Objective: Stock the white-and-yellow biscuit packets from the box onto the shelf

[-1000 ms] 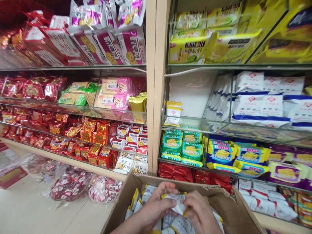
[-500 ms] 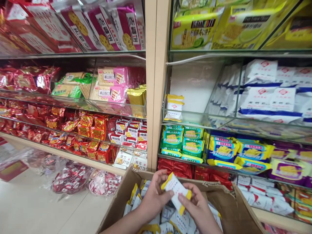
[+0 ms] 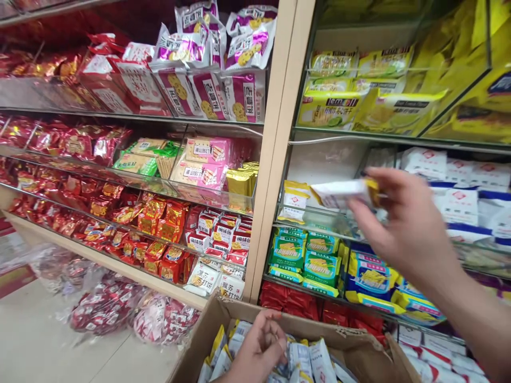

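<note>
- Pinching a white-and-yellow packet (image 3: pixel 339 192) by its end: right hand (image 3: pixel 403 223), fingers closed on it, above the glass shelf (image 3: pixel 315 217) front edge.
- Left hand (image 3: pixel 257 348) is inside the cardboard box (image 3: pixel 199 346), fingers curled among packets (image 3: pixel 315 361); cannot tell its grip.

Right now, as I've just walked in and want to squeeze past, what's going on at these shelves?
A person is at the snack shelves with a cardboard box open below. Their right hand holds a white-and-yellow snack packet up at the glass shelf, close to a matching packet standing there alone. Their left hand is down in the box among more such packets; whether its fingers grip one is unclear.
</note>
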### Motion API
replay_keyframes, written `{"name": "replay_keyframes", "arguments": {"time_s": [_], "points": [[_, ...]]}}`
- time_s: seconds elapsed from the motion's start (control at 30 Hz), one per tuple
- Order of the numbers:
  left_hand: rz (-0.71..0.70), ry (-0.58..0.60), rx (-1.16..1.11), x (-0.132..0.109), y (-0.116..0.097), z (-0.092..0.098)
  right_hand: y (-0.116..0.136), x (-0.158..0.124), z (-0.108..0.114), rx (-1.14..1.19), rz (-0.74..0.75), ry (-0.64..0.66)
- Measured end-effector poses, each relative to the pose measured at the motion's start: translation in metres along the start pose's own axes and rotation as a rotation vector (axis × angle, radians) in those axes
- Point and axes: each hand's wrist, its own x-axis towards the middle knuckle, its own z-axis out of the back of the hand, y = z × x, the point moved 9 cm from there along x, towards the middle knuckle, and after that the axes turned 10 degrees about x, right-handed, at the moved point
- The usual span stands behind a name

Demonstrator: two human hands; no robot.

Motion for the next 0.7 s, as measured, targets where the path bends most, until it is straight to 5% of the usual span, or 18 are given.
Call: {"name": "replay_keyframes", "arguments": {"time_s": [0.1, 0.2, 0.27, 0.37, 0.47, 0.7], "points": [[-0.021, 0.072, 0.009, -0.002, 0.008, -0.007, -0.029, 0.048, -0.053, -0.161, -0.032, 0.332], [0.023, 0.114, 0.09, -0.003, 0.014, -0.009, -0.056, 0.054, -0.109, -0.175, -0.133, 0.705], [0.068, 0.107, 0.145, -0.002, 0.019, -0.007, -0.063, 0.049, -0.132, -0.262, -0.114, 0.83], [0.096, 0.08, 0.178, -0.001, 0.024, -0.003, -0.068, 0.048, -0.142, -0.471, -0.04, 0.809], [0.104, 0.092, 0.203, -0.001, 0.026, -0.003, -0.081, 0.045, -0.147, -0.552, -0.124, 0.817], [0.112, 0.137, 0.251, 0.0, 0.03, -0.003, -0.093, 0.042, -0.163, -0.4, -0.275, 0.825]]}}
